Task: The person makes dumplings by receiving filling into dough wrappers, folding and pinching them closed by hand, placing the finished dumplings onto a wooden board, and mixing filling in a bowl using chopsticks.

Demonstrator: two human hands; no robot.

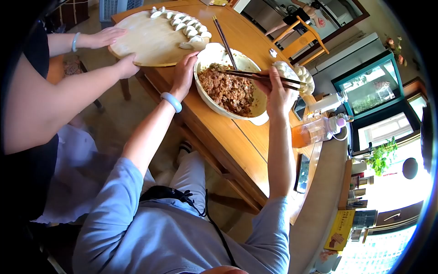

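Note:
My left hand [183, 75], with a pale bangle at the wrist, is at the left rim of a white bowl [211, 99], its fingers curled against the side. Brown minced filling [230, 93] fills much of the bowl. In my right hand [277, 93] is a pair of dark chopsticks [244, 74], held over the bowl with the tips at the filling. A second pair of chopsticks [222, 39] leans in the bowl, tips down. Beyond my left hand is a round wooden board [141, 41] with several white dumplings [189, 26] along its far right edge.
Another person's two hands [112, 39] touch the board's left edge. Right of the bowl are white dough-like lumps [303, 77], a bottle of orange liquid [315, 131] and a phone [302, 173]. A wooden chair [303, 39] stands beyond the table [228, 137].

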